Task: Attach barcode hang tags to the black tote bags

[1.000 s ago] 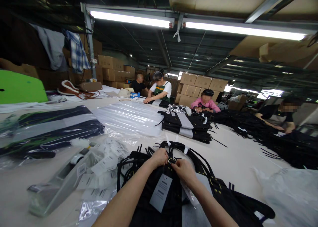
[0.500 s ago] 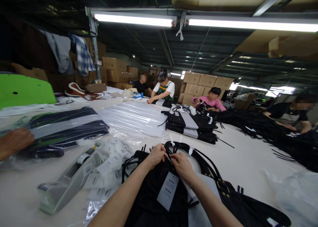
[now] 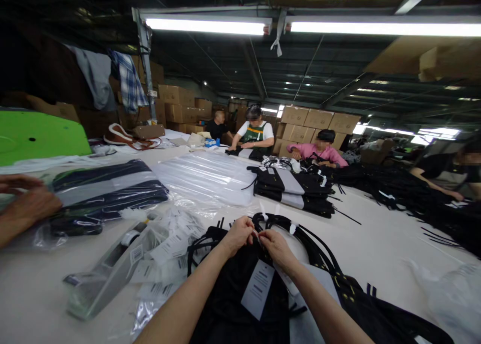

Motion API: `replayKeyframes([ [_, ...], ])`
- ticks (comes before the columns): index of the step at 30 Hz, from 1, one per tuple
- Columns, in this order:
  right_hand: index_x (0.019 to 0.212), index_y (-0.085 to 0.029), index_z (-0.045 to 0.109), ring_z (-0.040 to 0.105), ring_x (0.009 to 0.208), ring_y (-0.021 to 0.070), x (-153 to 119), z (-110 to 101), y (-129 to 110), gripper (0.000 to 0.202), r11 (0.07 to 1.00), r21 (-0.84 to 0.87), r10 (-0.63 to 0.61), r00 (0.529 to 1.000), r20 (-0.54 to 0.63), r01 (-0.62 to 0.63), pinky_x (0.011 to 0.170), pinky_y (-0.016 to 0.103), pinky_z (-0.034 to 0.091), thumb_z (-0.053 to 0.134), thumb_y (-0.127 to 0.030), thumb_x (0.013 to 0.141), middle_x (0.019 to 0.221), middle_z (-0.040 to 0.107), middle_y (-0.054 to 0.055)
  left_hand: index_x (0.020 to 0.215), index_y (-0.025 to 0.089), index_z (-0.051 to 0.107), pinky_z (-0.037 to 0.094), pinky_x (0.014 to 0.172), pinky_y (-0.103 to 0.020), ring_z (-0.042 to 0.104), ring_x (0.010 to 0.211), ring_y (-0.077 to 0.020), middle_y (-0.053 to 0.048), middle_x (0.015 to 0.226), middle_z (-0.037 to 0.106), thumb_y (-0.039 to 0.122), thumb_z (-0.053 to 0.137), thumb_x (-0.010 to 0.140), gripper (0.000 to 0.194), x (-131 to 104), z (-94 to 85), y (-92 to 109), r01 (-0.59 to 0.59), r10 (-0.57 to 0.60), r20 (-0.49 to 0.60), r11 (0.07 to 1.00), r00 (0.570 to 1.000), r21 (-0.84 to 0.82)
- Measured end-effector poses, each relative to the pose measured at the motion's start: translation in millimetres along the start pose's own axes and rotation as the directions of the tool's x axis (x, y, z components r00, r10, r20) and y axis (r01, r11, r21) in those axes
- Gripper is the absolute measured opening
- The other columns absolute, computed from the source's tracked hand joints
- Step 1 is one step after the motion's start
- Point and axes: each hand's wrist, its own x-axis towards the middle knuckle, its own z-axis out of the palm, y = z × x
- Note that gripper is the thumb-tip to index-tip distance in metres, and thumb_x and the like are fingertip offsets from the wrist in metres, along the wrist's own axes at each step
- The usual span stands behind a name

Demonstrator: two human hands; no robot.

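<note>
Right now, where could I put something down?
Bare table shows right of centre, between the black pile and the plastic bag, and at near left, beside the tape dispenser. Crowded: around the left hand and right hand, among tags and black items.

The tape dispenser (image 3: 108, 271) is of clear grey colour. Behind it, the wrapped bundle (image 3: 108, 188) shows dark navy, green and pale grey. Farther behind, one hanging shirt (image 3: 130, 80) has blue and white checks. Right of it, the bag (image 3: 240, 289) is black.
</note>
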Motion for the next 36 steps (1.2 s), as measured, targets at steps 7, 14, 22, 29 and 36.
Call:
replayKeyframes([
  [7,0.079,-0.015,0.066,0.053,0.081,0.0167,0.2,3.6,2.3,0.020,1.000,0.028,-0.005,1.000,-0.003,0.005,0.069,0.023,0.036,0.046,-0.014,0.077,0.081,0.061,0.004,0.068,0.016,0.040,0.025,0.033,-0.014,0.041,0.033,-0.0021,0.005,0.056,0.056,0.001,0.035,0.067,0.015,0.1,1.7,0.7,-0.011,0.011,-0.009,1.000,1.000,-0.015],
  [14,0.083,-0.017,0.067,0.054,0.083,0.0146,-2.0,-0.6,0.3,0.021,0.996,0.075,-0.044,0.999,0.018,0.042,0.072,0.021,0.036,0.046,-0.014,0.078,0.081,0.061,0.002,0.069,0.016,0.040,0.025,0.034,-0.013,0.041,0.035,-0.0018,0.005,0.058,0.057,0.001,0.035,0.067,0.016,-2.6,-0.6,2.5,-0.023,0.023,-0.014,1.000,1.000,-0.013],
  [22,0.079,-0.016,0.066,0.054,0.079,0.0160,-0.5,2.8,1.7,0.019,0.998,0.062,0.019,1.000,-0.014,-0.019,0.066,0.022,0.036,0.047,-0.016,0.078,0.076,0.061,0.002,0.071,0.016,0.042,0.026,0.034,-0.013,0.042,0.034,-0.0024,0.006,0.055,0.055,0.002,0.040,0.063,0.016,-4.3,-0.4,5.3,0.019,-0.018,-0.009,0.999,1.000,0.048],
  [29,0.081,-0.016,0.065,0.056,0.079,0.0161,-0.5,3.5,3.0,0.020,0.998,0.041,0.042,0.999,-0.035,-0.041,0.067,0.022,0.037,0.045,-0.018,0.079,0.080,0.063,0.004,0.062,0.014,0.051,0.025,0.036,-0.016,0.039,0.032,-0.0050,0.009,0.040,0.043,0.008,0.055,0.060,0.007,1.0,4.6,-2.8,0.081,-0.077,-0.031,0.978,0.997,0.190],
  [36,0.083,-0.016,0.063,0.054,0.086,0.0180,-7.6,-5.2,1.3,0.022,0.996,-0.035,0.085,0.995,-0.043,-0.087,0.073,0.025,0.037,0.041,-0.021,0.083,0.087,0.062,0.007,0.051,0.014,0.050,0.026,0.039,-0.017,0.037,0.034,-0.0047,0.008,0.035,0.040,0.006,0.053,0.061,0.014,0.1,10.0,-0.5,0.105,-0.093,-0.063,0.972,0.994,0.211],
])
